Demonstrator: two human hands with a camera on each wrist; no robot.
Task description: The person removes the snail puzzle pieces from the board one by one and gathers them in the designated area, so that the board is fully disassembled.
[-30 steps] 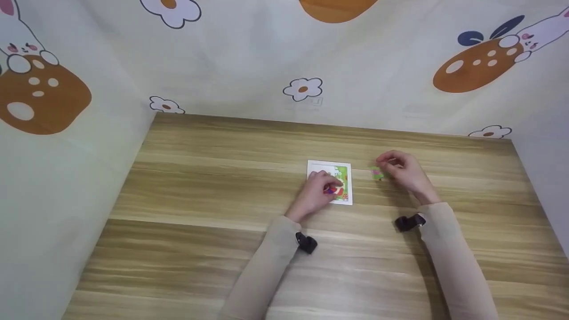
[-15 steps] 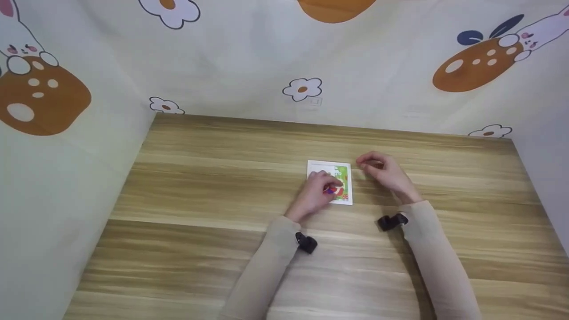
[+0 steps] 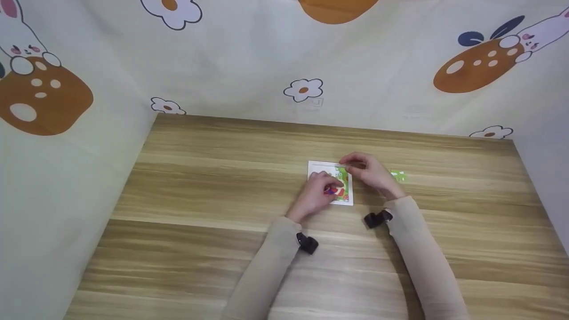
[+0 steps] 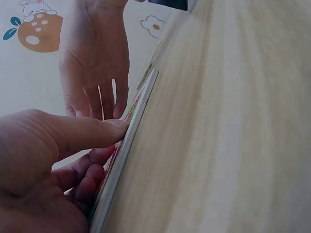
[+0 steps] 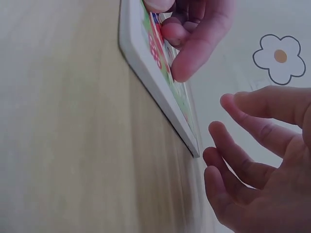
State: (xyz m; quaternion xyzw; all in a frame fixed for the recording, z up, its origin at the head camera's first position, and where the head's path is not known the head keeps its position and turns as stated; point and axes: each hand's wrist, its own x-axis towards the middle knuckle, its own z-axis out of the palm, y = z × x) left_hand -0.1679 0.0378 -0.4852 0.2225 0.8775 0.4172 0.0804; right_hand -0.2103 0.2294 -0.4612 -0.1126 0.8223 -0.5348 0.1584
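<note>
A small white-framed picture board, apparently a jigsaw puzzle, lies flat on the table, its picture coloured on the right and white at upper left. My left hand rests on it, thumb and fingertips touching the picture; the left wrist view shows the thumb beside the frame. Over the board's upper right corner is my right hand. Its thumb and index tips come close together, with nothing seen between them. Right of that hand, a green and white piece lies on the table, partly hidden.
The wood-grain table meets pale fabric walls at the back and sides, printed with flowers and rabbits. Both arms wear beige sleeves, each with a black wrist camera.
My right hand has moved left to the board's upper right corner, uncovering the green and white piece. The pink and green piece seen earlier is out of sight. My left hand has stayed put.
</note>
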